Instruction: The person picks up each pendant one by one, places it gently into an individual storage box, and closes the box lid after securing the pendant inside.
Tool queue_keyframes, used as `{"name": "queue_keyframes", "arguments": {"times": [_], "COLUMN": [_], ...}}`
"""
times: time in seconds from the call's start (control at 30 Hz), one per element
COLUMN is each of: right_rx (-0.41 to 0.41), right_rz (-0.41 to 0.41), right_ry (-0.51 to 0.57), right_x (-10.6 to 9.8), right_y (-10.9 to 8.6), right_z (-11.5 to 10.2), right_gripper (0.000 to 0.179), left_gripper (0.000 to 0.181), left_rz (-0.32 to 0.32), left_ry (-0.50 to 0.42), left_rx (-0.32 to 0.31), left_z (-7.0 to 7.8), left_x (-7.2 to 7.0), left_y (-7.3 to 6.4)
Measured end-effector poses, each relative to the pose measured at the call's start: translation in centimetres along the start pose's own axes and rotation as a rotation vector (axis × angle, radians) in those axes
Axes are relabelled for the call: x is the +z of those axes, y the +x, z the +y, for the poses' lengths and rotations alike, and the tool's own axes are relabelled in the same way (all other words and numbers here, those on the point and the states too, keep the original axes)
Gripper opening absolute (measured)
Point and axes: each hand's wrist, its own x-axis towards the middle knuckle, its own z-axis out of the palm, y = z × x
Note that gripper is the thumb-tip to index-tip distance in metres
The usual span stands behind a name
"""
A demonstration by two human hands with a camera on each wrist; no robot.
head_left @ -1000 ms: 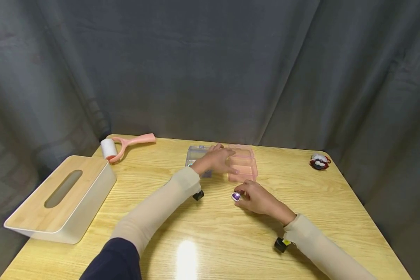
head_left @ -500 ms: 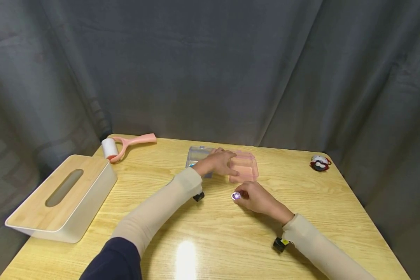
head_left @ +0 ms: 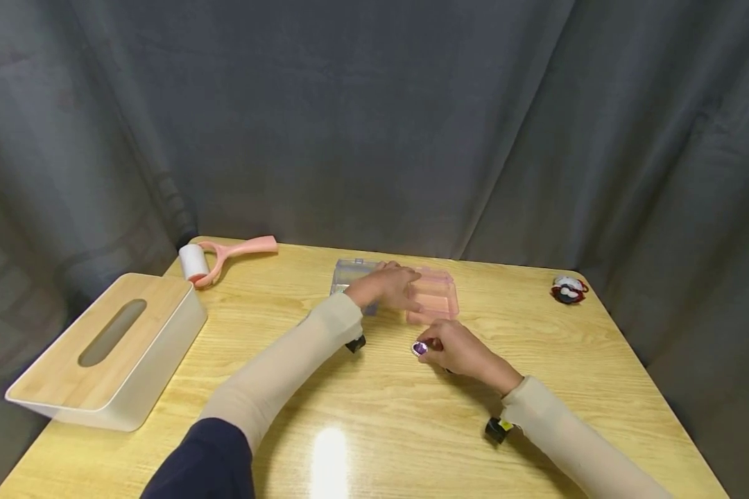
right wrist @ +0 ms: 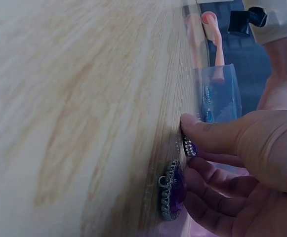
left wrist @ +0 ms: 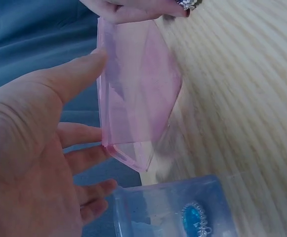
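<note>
Bluish clear box (left wrist: 155, 193) w/ blue gem (left wrist: 191, 219) inside; pink box (head_left: 440, 303) next to it. L hand (head_left: 392, 287) has fingers spread loosely at pink box's edge. R hand (head_left: 460, 350) pinches purple gem (head_left: 419, 348) btwn thumb & fingers; 2nd purple gem (right wrist: 173, 191) just beside fingers.

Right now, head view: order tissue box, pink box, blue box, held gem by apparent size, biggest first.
1. Tissue box
2. Pink box and blue box: not ranked; close in size, and the left hand hides part of each
3. Held gem
</note>
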Motion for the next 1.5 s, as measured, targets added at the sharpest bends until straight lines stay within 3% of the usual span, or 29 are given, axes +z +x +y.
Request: {"name": "queue_keyframes", "arguments": {"times": [0.23, 0.53, 0.8, 0.97, 1.17, 1.5], "right_rx": [-0.015, -0.036, 0.041, 0.052, 0.071, 0.089], "right_rz": [0.043, 0.081, 0.206, 0.269, 0.331, 0.34], "right_ry": [-0.046, 0.027, 0.011, 0.007, -0.007, 0.042], "right_x": [-0.1, -1.0, -3.3, -4.4, -5.3, -6.2], "right_y": [0.1, -0.6, -1.4, -0.8, 0.0, 1.7], "right_z": [0.0, 0.2, 0.9, 1.3, 1.7, 1.8], "right_gripper": [0.005, 0.004, 0.016, 0.019, 0.025, 0.03], "left_gripper": [0.086, 0.088, 0.086, 0.086, 0.082, 0.083], "left_rz": [-0.028, -0.028, -0.032, -0.021, 0.004, 0.021], "left_ry": [-0.059, -0.018, -0.019, -0.012, -0.024, -0.028], "left_rx": [-0.028, -0.036, -0.032, -0.05, -0.028, -0.041], "left_z": [0.4, 0.5, 0.7, 0.9, 0.9, 0.6], "left_x": [-0.6, -0.3, 0.3, 0.1, 0.0, 0.2], "left_y": [-0.2, -0.2, -0.3, -0.4, -0.3, -0.4]}}
